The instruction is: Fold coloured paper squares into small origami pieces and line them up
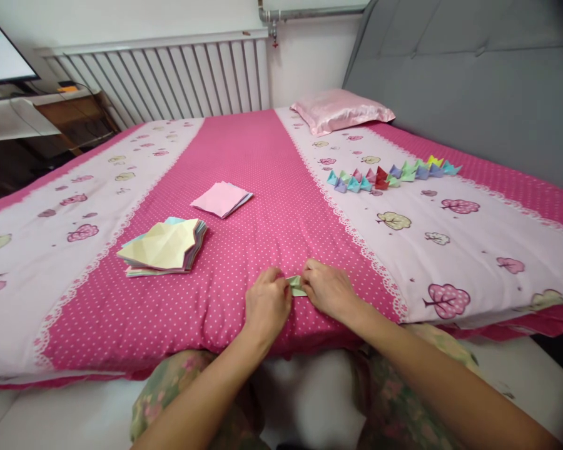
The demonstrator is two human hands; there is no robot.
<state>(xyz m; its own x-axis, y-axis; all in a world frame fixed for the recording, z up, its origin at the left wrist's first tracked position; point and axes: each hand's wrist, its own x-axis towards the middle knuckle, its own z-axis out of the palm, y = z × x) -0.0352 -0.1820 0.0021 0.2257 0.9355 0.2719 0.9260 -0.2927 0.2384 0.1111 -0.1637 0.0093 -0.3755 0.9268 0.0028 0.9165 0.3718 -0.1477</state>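
Observation:
A small piece of folded light green origami paper is between my hands at the near edge of the bed. My left hand pinches its left end, and my right hand pinches its right end. My fingers cover both ends, so only the middle of the paper shows. To the left lies a stack of creased paper sheets with a pale yellow one on top. Just beyond it sits a smaller stack of square paper, pink on top.
Several folded paper boats in many colours stand in rows at the right. A pink pillow rests at the far side of the pink patterned bedspread. Behind are a white radiator and a grey headboard; a monitor stands far left.

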